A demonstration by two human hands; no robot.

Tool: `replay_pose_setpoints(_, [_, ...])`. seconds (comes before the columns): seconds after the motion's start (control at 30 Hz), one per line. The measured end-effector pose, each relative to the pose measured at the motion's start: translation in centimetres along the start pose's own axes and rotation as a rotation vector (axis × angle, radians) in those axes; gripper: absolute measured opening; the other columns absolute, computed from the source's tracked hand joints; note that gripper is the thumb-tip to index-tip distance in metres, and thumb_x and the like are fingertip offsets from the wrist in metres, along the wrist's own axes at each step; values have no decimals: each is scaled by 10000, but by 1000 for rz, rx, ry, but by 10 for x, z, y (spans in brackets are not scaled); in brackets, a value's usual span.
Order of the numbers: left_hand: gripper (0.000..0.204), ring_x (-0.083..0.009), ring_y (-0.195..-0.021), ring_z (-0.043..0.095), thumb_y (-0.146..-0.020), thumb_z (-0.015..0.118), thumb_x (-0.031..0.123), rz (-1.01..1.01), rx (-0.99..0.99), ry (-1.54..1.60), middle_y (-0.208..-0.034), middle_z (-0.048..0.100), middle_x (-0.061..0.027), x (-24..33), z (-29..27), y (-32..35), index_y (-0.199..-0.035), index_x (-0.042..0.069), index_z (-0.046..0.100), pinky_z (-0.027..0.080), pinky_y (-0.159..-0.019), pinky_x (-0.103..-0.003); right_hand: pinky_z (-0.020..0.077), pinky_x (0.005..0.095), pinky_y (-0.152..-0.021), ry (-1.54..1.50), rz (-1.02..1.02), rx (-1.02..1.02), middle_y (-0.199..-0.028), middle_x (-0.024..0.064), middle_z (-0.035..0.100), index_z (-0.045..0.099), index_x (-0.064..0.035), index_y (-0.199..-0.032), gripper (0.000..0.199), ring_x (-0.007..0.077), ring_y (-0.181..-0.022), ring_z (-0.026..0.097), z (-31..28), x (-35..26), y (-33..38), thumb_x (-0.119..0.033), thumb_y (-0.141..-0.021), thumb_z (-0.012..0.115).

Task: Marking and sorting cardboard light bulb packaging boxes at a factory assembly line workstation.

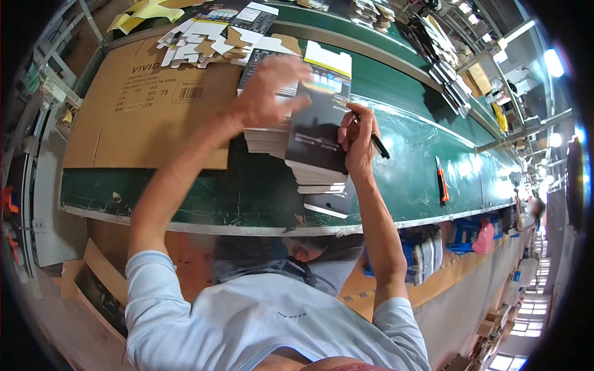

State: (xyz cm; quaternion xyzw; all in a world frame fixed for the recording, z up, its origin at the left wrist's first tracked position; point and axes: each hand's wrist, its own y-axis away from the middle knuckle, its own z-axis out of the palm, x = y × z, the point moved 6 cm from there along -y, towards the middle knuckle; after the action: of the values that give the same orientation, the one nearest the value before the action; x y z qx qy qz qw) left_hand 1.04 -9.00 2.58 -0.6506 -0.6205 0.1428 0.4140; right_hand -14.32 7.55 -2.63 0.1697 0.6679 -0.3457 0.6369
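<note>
My left hand (266, 93) is over a stack of flat folded cartons (267, 141), thumb and fingers apart and a little blurred. Nothing shows in it, and I cannot tell whether it touches the cartons. In my right hand (359, 142) is a black pen (381, 147), its lower end sticking out past the fingers. That hand rests at the right edge of a second stack, topped by a dark printed flat carton (315, 133) with a yellow and white end. Another dark carton (331, 204) pokes out at the bottom, near the table's front edge.
A large brown cardboard sheet (142, 117) covers the left of the green table (185, 201). Loose flattened cartons (210, 37) lie behind it. An orange utility knife (442, 182) is to the right. Further cartons (442, 74) sit on the far right shelf.
</note>
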Motion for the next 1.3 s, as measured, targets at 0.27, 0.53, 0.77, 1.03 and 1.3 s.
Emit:
replay_pose_setpoints(0.27, [470, -255, -1478, 341, -1009, 524, 437, -150, -392, -369, -1540, 458, -58, 21, 64, 18, -1438, 247, 554, 225, -1207, -545, 306, 210, -420, -313, 44, 78, -802, 33, 569, 574, -5, -1192, 462, 78, -543, 500, -14, 7, -4, -425, -1069, 425])
replay_pose_setpoints(0.53, [452, -249, -1453, 372, -1008, 526, 397, -305, -388, -366, -1558, 430, -30, -23, 42, 19, -1433, 249, 562, 266, -1195, -555, 431, 225, -467, 12, -53, -46, -846, 61, 620, 578, 15, -1227, 331, 95, -606, 576, -13, -20, 6, -233, -1007, 572])
replay_pose_setpoints(0.77, [431, -254, -1441, 396, -954, 594, 378, -346, -326, -291, -1532, 476, -4, -33, 46, 17, -1359, 237, 640, 264, -1180, -556, 473, 216, -473, 17, 74, -198, -828, 71, 644, 671, 23, -1129, 227, 97, -592, 617, 8, -10, 1, -141, -979, 623])
replay_pose_setpoints(1.03, [439, -249, -1443, 394, -903, 668, 434, -321, -218, -303, -1515, 503, -6, -33, 46, 24, -1314, 279, 676, 233, -1200, -533, 467, 220, -478, 106, -7, -201, -716, 44, 628, 642, 26, -1001, 142, 91, -562, 598, 23, -6, -13, -107, -949, 636])
replay_pose_setpoints(1.3, [439, -237, -1452, 379, -913, 657, 474, -348, -228, -320, -1519, 496, 3, -33, 46, 24, -1313, 294, 674, 213, -1218, -538, 429, 238, -542, 348, -272, -110, -664, 11, 612, 623, 20, -905, 141, 51, -606, 512, 10, 6, -20, -117, -923, 655])
